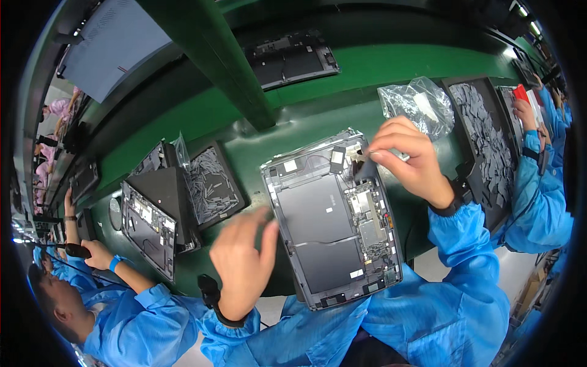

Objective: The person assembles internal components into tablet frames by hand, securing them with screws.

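An opened tablet-like device [313, 211] lies in front of me, its near edge by my lap. Flat dark battery panels fill its left and middle, and a circuit board [370, 229] runs along its right side. My right hand [411, 156] is above the far right corner, thumb and forefinger pinched on a small dark grey piece [365, 170] hanging toward the device. A small black rectangular part [337, 159] sits beside it. My left hand [243, 254], slightly blurred, hovers at the device's left edge with thumb and fingers apart, holding nothing visible.
Left, a black tray [235, 178] holds small grey strips, near another opened device [147, 229]. A clear plastic bag [422, 107] and a tray of grey pieces [483, 131] lie right. A green post [214, 58] rises ahead. Co-workers sit on both sides.
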A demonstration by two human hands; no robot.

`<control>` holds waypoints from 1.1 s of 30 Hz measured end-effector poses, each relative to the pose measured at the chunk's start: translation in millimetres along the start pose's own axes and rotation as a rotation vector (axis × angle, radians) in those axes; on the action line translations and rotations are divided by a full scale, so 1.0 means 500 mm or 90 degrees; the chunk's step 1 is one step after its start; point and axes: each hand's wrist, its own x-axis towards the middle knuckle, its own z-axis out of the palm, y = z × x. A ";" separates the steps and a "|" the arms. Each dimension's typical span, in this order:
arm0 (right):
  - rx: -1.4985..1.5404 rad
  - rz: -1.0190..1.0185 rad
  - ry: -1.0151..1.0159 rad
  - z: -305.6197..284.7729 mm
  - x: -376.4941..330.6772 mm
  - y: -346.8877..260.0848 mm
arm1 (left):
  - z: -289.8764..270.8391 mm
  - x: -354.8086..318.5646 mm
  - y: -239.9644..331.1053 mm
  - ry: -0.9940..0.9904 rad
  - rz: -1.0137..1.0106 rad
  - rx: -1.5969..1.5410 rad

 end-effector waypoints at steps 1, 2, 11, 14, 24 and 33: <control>0.003 0.002 -0.006 -0.004 -0.005 -0.017 | 0.000 0.019 0.004 0.081 0.042 0.052; 0.056 0.039 -0.078 -0.011 -0.011 -0.032 | 0.012 0.042 0.006 0.137 0.113 0.036; -0.145 -0.018 -0.049 0.014 -0.077 -0.042 | 0.130 0.160 0.097 -0.005 0.190 0.139; -0.216 -0.024 0.038 -0.030 -0.070 0.033 | 0.125 0.161 0.098 -0.016 0.170 0.082; -0.533 0.027 0.026 -0.062 -0.008 0.185 | 0.047 0.101 0.083 -0.069 0.045 -0.055; -0.537 0.041 0.044 -0.029 -0.022 0.202 | 0.027 0.026 -0.132 0.136 -0.172 -0.050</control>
